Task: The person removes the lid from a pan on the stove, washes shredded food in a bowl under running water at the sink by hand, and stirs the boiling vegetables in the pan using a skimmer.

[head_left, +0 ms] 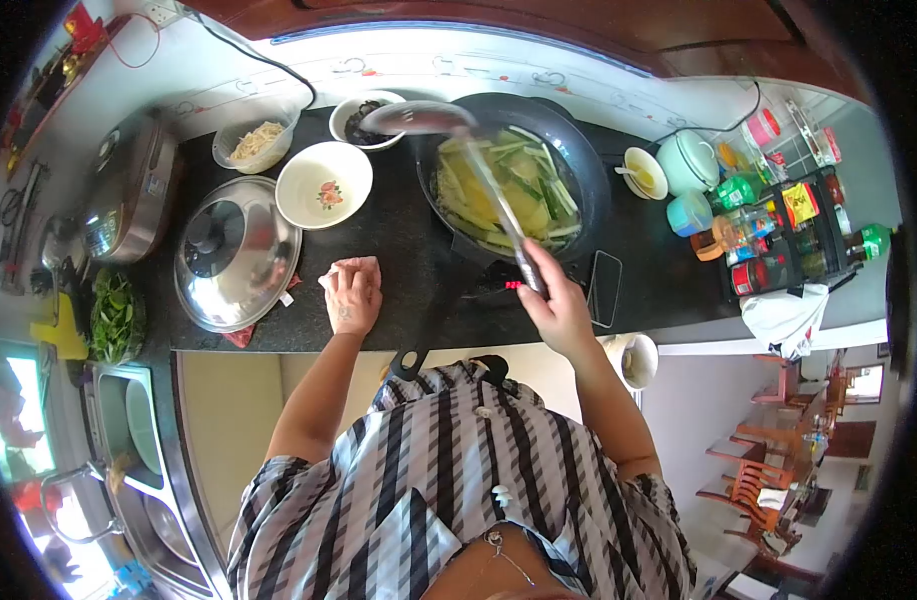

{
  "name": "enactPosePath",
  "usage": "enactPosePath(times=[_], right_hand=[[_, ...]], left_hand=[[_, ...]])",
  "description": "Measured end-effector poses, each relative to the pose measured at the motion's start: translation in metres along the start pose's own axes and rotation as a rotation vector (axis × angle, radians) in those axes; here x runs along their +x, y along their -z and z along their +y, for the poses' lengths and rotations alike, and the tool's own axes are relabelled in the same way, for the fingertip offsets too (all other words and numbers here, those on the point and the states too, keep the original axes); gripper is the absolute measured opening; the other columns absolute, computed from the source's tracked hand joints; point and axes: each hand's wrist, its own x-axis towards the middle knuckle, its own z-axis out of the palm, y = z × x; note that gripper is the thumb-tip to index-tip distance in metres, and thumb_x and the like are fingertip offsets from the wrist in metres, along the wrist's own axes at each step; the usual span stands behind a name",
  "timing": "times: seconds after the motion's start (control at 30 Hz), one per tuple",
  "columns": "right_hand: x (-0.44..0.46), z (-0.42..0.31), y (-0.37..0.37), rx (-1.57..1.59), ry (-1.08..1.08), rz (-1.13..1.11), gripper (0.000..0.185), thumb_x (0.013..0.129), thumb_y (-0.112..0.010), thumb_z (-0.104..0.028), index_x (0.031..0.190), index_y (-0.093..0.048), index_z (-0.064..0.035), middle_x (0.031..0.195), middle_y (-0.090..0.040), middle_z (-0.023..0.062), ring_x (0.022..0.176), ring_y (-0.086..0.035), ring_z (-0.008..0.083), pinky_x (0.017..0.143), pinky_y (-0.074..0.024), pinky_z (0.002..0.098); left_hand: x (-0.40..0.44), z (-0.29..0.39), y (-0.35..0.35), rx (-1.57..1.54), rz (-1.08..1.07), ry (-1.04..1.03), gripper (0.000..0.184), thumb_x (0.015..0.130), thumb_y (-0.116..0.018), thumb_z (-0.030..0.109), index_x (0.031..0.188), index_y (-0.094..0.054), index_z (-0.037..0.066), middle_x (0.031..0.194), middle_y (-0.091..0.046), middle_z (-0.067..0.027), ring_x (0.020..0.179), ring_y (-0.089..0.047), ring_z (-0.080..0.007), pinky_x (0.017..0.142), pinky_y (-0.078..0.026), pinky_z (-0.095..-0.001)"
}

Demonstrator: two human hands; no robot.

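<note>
My right hand (556, 300) is wrapped round the handle of a metal ladle (496, 195). The ladle's head, blurred, is raised over the left rim of the black wok (597, 190), near the bowl of dark food. Inside the wok, green strips and yellowish pieces (519, 185) lie in liquid. On the counter, left of the wok's handle, my left hand (353, 298) rests closed on a pinkish cloth (372, 268). A white bowl with a flower print (304, 185) and a domed metal lid (241, 280) are beside it.
Bowls of pale shreds (258, 143) and dark food (359, 125) stand at the back. A phone (606, 290) lies right of the wok. Farther right are a small bowl (646, 172), a green lidded pot (688, 160) and a bottle rack (814, 240). The sink (144, 430) is lower left.
</note>
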Motion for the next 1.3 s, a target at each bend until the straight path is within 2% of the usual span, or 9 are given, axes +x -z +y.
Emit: enactPosePath(times=[0.27, 0.4, 0.57, 0.93, 1.03, 1.1, 1.17, 1.23, 1.3], right_hand=[[0.051, -0.009, -0.035, -0.287, 0.281, -0.203, 0.054, 0.080, -0.062, -0.018, 0.130, -0.043, -0.0114, 0.095, -0.065, 0.0138, 0.072, -0.065, 0.0281, 0.059, -0.0517, 0.0368], [0.068, -0.007, -0.054, -0.319, 0.313, -0.162, 0.051, 0.079, -0.061, -0.015, 0.126, -0.043, -0.0078, 0.087, -0.065, 0.0113, 0.064, -0.064, 0.0265, 0.051, -0.0516, 0.0385], [0.079, -0.019, -0.065, -0.346, 0.166, -0.266, 0.043, 0.077, -0.062, -0.016, 0.118, -0.050, -0.0083, 0.090, -0.064, 0.0145, 0.074, -0.064, 0.0301, 0.060, -0.0514, 0.0409], [0.084, -0.049, -0.094, -0.277, 0.149, -0.168, 0.037, 0.076, -0.060, -0.012, 0.111, -0.047, -0.0078, 0.078, -0.060, 0.0132, 0.067, -0.063, 0.0307, 0.055, -0.0504, 0.0416], [0.083, -0.060, -0.104, -0.260, 0.125, -0.186, 0.038, 0.077, -0.060, -0.013, 0.111, -0.044, -0.0061, 0.077, -0.059, 0.0165, 0.064, -0.062, 0.0325, 0.052, -0.0507, 0.0416], [0.080, -0.067, -0.110, -0.210, 0.101, -0.194, 0.039, 0.077, -0.061, -0.014, 0.111, -0.043, -0.0048, 0.078, -0.060, 0.0176, 0.064, -0.063, 0.0327, 0.053, -0.0510, 0.0411], [0.076, -0.074, -0.117, -0.182, 0.081, -0.220, 0.045, 0.078, -0.059, -0.014, 0.118, -0.041, -0.0028, 0.081, -0.060, 0.0194, 0.066, -0.063, 0.0333, 0.055, -0.0516, 0.0410], [0.072, -0.080, -0.127, -0.193, 0.068, -0.199, 0.049, 0.079, -0.057, -0.013, 0.123, -0.038, -0.0019, 0.081, -0.059, 0.0197, 0.069, -0.063, 0.0336, 0.056, -0.0517, 0.0411], [0.062, -0.081, -0.133, -0.238, 0.150, -0.158, 0.052, 0.080, -0.055, -0.015, 0.126, -0.037, -0.0011, 0.082, -0.059, 0.0190, 0.073, -0.063, 0.0320, 0.055, -0.0511, 0.0404]], left_hand=[[0.000, 0.000, 0.001, 0.037, -0.056, 0.029, 0.041, 0.072, -0.063, 0.023, 0.111, -0.056, 0.011, 0.117, -0.048, -0.0183, 0.111, -0.044, -0.0395, 0.093, -0.038, -0.0493], [0.001, 0.001, -0.001, 0.051, -0.049, 0.011, 0.034, 0.073, -0.063, 0.024, 0.103, -0.059, 0.007, 0.120, -0.048, -0.0156, 0.110, -0.042, -0.0393, 0.093, -0.037, -0.0477], [0.001, 0.005, 0.001, 0.029, -0.068, 0.026, 0.035, 0.072, -0.065, 0.022, 0.103, -0.059, 0.007, 0.122, -0.047, -0.0153, 0.112, -0.040, -0.0400, 0.092, -0.039, -0.0474], [0.003, 0.002, -0.002, -0.026, -0.048, 0.033, 0.033, 0.078, -0.061, 0.027, 0.107, -0.061, 0.010, 0.115, -0.052, -0.0180, 0.112, -0.044, -0.0386, 0.092, -0.038, -0.0491], [0.019, -0.006, 0.005, -0.347, -0.116, 0.079, 0.031, 0.087, -0.053, 0.031, 0.105, -0.061, 0.007, 0.112, -0.056, -0.0147, 0.110, -0.047, -0.0322, 0.092, -0.037, -0.0478], [0.032, 0.027, 0.042, -1.342, -0.265, 0.706, 0.050, 0.097, -0.037, 0.045, 0.107, -0.058, 0.001, 0.089, -0.064, -0.0074, 0.071, -0.060, -0.0135, 0.058, -0.048, -0.0241], [0.042, 0.041, 0.049, -1.576, -0.158, 0.811, 0.054, 0.097, -0.033, 0.047, 0.108, -0.057, 0.000, 0.081, -0.063, -0.0069, 0.061, -0.058, -0.0073, 0.044, -0.043, -0.0172], [0.047, 0.045, 0.053, -1.783, -0.177, 0.819, 0.049, 0.098, -0.033, 0.042, 0.116, -0.053, 0.000, 0.100, -0.062, -0.0104, 0.090, -0.060, -0.0172, 0.078, -0.050, -0.0291], [0.049, 0.053, 0.066, -1.854, -0.279, 0.785, 0.043, 0.099, -0.037, 0.035, 0.120, -0.050, 0.000, 0.109, -0.060, -0.0121, 0.103, -0.057, -0.0213, 0.092, -0.044, -0.0332]])
